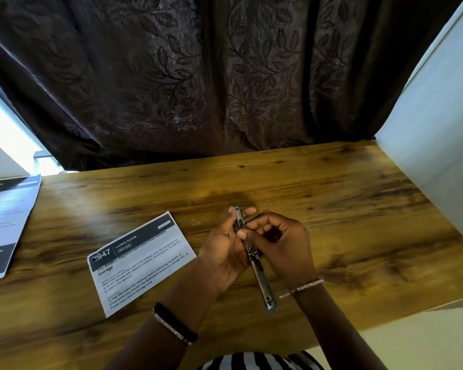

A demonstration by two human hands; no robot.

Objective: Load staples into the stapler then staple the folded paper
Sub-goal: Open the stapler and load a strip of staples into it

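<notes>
Just below the middle of the frame, the stapler [261, 276] is held above the wooden counter [332, 188]. It is swung open into one long thin metal strip, its blue tip pointing up the frame and its other end hanging toward the near edge. The left hand [222, 252] grips its upper part, fingers [249, 210] wrapped behind it and thumb pressed on the front. The right hand [281, 244] closes in from the other side, its curled fingertips meeting the metal rail; whether they also pinch staples is hidden. The folded paper [142, 263], printed side up, lies flat and skewed on the counter just left of the left hand, not touching it. A tiny bent wire [195, 222] lies on the wood between the paper's top corner and the hands. At the far left edge, a stack of printed sheets [6, 225] overhangs the counter. A dark leaf-patterned curtain [198, 76] fills the top, and a white panel [439, 129] borders the counter's right side. Each wrist wears a bracelet.
</notes>
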